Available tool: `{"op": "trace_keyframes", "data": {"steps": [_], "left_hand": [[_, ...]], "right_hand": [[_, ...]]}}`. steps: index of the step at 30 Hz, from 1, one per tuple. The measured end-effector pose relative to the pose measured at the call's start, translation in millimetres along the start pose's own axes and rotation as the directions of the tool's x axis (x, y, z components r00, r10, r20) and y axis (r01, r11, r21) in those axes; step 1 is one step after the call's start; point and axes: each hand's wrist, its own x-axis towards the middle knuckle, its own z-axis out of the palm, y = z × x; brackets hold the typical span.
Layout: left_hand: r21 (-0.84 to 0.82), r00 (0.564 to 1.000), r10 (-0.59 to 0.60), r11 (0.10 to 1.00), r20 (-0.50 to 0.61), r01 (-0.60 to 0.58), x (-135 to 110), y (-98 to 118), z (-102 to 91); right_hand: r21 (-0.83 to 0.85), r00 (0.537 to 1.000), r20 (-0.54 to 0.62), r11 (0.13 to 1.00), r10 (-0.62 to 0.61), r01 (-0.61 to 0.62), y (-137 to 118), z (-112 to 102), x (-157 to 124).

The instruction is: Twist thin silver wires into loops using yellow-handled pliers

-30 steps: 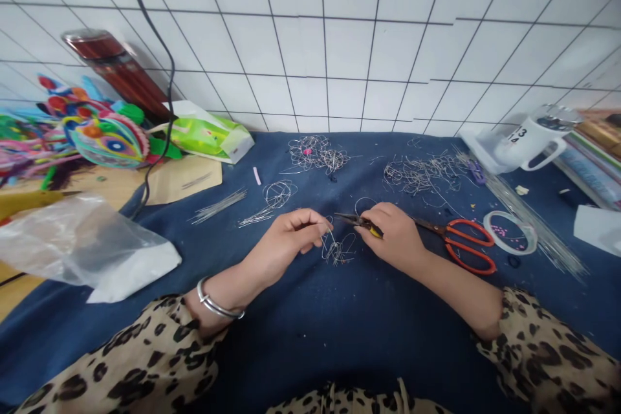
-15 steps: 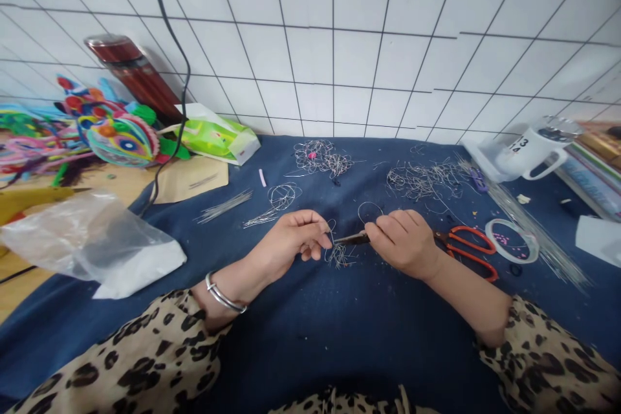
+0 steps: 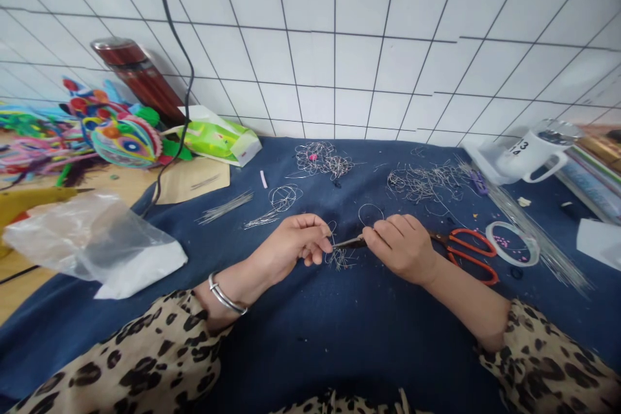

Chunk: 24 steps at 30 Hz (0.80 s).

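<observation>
My left hand (image 3: pixel 306 239) pinches a thin metal wire (image 3: pixel 332 228) between thumb and fingers. My right hand (image 3: pixel 402 247) is closed around long-nosed pliers (image 3: pixel 353 242), whose handles are hidden in the palm. The pliers' narrow jaws point left and meet the wire at my left fingertips. Whether the jaws grip it is too small to tell. Just below the jaws, a small heap of wire bits (image 3: pixel 342 260) lies on the blue cloth (image 3: pixel 330 317). A thin wire ring (image 3: pixel 371 213) shows beside my right hand.
Orange-handled scissors (image 3: pixel 471 253) lie right of my right hand, near a clear round dish (image 3: pixel 514 261) with pink beads. Tangled wire (image 3: pixel 424 181) and straight wires (image 3: pixel 226 207) lie farther back. A white mug (image 3: pixel 531 155), plastic bag (image 3: pixel 97 239) and red flask (image 3: pixel 140 74) stand around.
The pliers' jaws have shifted slightly left, closer to my left fingertips. Both hands otherwise keep nearly the same place; the whole view has moved a little.
</observation>
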Motion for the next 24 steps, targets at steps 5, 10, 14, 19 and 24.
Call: {"op": "trace_keyframes", "data": {"steps": [5,10,14,19,24], "left_hand": [[-0.013,1.000,-0.006,1.000,0.006,0.006,0.4,-0.3,-0.3],[-0.039,1.000,-0.021,0.999,0.023,0.021,1.4,-1.5,-2.1],[-0.062,0.998,-0.048,0.997,0.032,0.050,1.8,-1.8,-1.9],[-0.080,0.997,-0.069,0.994,0.028,0.072,2.3,-3.5,-1.4],[-0.107,0.997,-0.070,0.992,0.025,0.072,3.1,-3.7,-2.3]], "right_hand": [[0.008,1.000,-0.003,1.000,0.009,-0.009,-0.6,1.1,0.0],[0.054,1.000,0.000,0.998,0.029,-0.029,-1.2,1.3,-0.4],[0.085,0.999,0.017,0.995,0.051,-0.052,-0.9,0.6,-0.4],[0.042,1.000,0.025,0.999,0.016,-0.017,-1.0,0.9,-0.9],[0.014,1.000,0.011,0.999,-0.029,0.028,-2.6,-0.1,-2.6]]}}
